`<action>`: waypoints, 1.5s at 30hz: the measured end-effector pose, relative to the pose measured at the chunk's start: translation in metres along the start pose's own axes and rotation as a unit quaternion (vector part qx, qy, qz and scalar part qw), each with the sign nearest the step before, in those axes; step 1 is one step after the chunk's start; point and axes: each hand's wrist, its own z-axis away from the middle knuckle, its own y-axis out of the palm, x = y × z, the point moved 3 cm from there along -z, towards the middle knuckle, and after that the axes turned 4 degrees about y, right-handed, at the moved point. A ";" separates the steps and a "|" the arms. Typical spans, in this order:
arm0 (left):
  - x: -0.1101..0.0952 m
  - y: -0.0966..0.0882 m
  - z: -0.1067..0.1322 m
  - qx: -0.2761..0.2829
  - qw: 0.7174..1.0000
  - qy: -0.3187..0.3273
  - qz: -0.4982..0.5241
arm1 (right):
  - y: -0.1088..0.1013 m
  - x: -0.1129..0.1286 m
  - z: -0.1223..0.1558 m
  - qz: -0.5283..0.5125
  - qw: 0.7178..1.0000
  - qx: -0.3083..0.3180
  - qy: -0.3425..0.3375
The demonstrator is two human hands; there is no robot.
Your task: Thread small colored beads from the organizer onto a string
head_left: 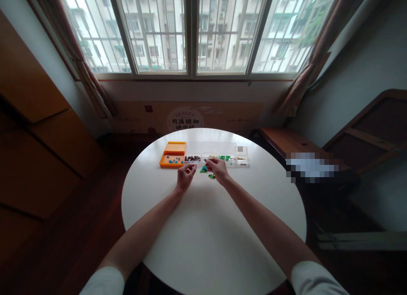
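Observation:
My left hand [186,177] is curled over the white table, thumb and fingertips pinched together. What it holds, if anything, is too small to make out. Just across from it, my right hand [219,168] pinches a small dark piece [205,160] at its fingertips. Between and below the hands lies a small pile of green and blue pieces [203,169]. A few green and yellow pieces [211,176] lie nearer me, beside the right wrist. Dark brown pieces [192,158] fill part of a clear box behind the hands, and green pieces [225,158] sit in another.
An open orange box [163,164] with small blue pieces stands left of the row of open clear boxes [227,147]. All rest on a round white table [190,244]. A wooden bench [280,142] stands to the right, and a window is beyond.

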 end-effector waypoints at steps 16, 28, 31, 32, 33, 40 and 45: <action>0.005 0.006 0.001 0.028 0.997 0.054 -0.044 | -0.017 0.002 0.011 0.490 0.845 0.028 -0.213; 0.007 0.006 0.001 0.034 0.996 0.062 -0.052 | -0.004 0.001 0.020 0.622 0.753 0.049 -0.209; 0.006 0.007 0.002 0.034 0.997 0.057 -0.048 | -0.004 0.001 0.019 0.632 0.744 0.049 -0.213; 0.006 0.007 0.002 0.035 0.997 0.056 -0.047 | -0.004 0.001 0.018 0.635 0.740 0.050 -0.218; 0.006 0.007 0.002 0.035 0.997 0.055 -0.046 | -0.003 0.002 0.018 0.637 0.736 0.051 -0.222; 0.005 0.007 0.002 0.040 0.997 0.059 -0.040 | 0.000 0.003 0.015 0.646 0.729 0.051 -0.219; 0.006 0.007 0.002 0.040 0.997 0.057 -0.041 | -0.002 0.004 0.015 0.636 0.737 0.059 -0.220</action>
